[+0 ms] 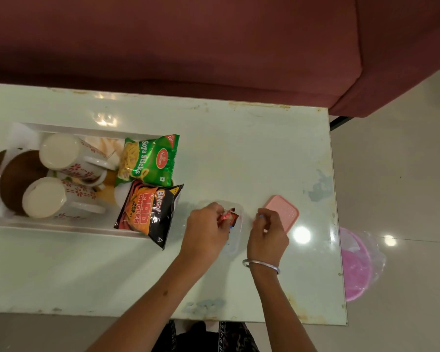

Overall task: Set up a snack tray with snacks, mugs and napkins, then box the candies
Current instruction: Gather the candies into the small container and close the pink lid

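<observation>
The left hand (205, 228) pinches a red shiny candy wrapper (228, 216) over a clear plastic box (235, 240) near the bench's (239, 148) front edge; the right hand (267, 235) is curled, holding something I cannot tell.

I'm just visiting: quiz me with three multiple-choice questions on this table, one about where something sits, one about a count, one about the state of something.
1. Where does the pink lid lie?
A. on the table right of the hands
B. inside the tray
C. on the sofa

2. How many mugs are in the tray?
A. one
B. two
C. four

3. What is the left hand doing?
A. resting flat and empty
B. gripping a mug
C. holding a red candy wrapper

Answers: 1 A, the lid lies on the table beside the right hand. 2 B, two floral mugs show. 3 C, its fingers pinch the wrapper.
</observation>
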A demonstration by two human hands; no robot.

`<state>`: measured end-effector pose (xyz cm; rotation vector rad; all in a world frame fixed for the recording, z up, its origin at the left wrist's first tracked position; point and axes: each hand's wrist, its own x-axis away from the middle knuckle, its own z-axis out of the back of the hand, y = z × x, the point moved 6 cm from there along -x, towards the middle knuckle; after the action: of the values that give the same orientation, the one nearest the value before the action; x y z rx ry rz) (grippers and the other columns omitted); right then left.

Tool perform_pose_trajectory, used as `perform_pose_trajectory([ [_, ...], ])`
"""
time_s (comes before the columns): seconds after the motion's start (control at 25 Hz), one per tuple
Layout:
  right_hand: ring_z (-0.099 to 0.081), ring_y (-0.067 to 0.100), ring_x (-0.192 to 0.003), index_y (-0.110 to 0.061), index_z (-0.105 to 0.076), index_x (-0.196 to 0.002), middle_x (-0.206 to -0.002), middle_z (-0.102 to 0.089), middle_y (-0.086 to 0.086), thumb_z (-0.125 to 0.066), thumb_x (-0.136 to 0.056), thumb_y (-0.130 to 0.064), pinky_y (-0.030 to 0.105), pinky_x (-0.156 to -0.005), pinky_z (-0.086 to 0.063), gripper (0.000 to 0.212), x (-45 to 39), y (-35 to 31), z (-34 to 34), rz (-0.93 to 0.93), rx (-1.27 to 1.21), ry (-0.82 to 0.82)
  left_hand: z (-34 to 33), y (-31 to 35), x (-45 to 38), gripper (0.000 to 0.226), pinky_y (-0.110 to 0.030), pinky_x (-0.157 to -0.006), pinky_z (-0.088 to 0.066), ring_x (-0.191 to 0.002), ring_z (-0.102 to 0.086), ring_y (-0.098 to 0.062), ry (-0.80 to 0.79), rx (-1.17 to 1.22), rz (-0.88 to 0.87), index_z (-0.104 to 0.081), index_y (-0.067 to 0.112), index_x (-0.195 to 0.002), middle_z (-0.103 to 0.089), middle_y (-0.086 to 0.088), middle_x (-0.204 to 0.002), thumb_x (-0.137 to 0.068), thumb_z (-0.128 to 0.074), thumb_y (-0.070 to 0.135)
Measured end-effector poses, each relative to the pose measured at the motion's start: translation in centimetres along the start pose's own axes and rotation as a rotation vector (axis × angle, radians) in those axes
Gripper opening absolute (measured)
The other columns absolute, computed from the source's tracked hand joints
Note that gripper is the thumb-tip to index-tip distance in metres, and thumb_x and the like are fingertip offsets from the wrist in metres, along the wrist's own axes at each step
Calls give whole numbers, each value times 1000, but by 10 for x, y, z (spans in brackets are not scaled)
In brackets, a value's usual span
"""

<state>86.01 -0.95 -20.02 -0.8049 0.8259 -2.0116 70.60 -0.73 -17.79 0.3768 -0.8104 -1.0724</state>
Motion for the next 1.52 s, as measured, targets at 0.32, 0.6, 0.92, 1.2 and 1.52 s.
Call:
perform_pose_trajectory([
  [0.32,-36,40,-124,-8,-35,-132,-139,-33,19,-73,-71,-43,47,-99,-37,80,-35,28,5,-260,444,-35,7,-25,35,23,-33,-80,-56,-91,-66,-18,128,139,4,-63,12,-108,-70,-5,-103,-87,-54,10],
  [0.6,-42,39,-110,-14,-34,-129,-121,-41,18,-74,-66,-41,45,-87,-43,79,-42,27,-6,-198,659,-113,-10,-49,42,49,-31,-107,-38,-130,-42,-19,-22,227,129,-33,12,-140,-45,-5,-141,-93,-42,4],
  [0.92,-50,31,-106,-23,-30,-134,-130,-43,14,-69,-48,-46,41,-87,-47,97,-9,9,-5,-300,7,-276,-17,-62,36,40,-15,-93,-36,-121,-51,-17,-17,412,274,-50,7,-129,-55,-8,-132,-92,-37,-2],
  [1.2,-45,36,-111,-11,-40,-127,-123,-47,14,-76,-54,-44,40,-90,-41,87,41,-27,-35,142,460,-236,-14,-63,35,40,-30,-98,-46,-112,-58,-22,-10,467,254,-58,7,-121,-63,-9,-122,-90,-37,-6],
  [1.52,-43,36,-118,-14,-33,-134,-133,-37,14,-78,-64,-39,44,-92,-47,88,43,-23,-40,154,517,-348,-4,-54,36,35,-16,-74,-45,-96,-60,-19,-40,301,109,-54,9,-123,-65,-12,-114,-91,-41,2],
])
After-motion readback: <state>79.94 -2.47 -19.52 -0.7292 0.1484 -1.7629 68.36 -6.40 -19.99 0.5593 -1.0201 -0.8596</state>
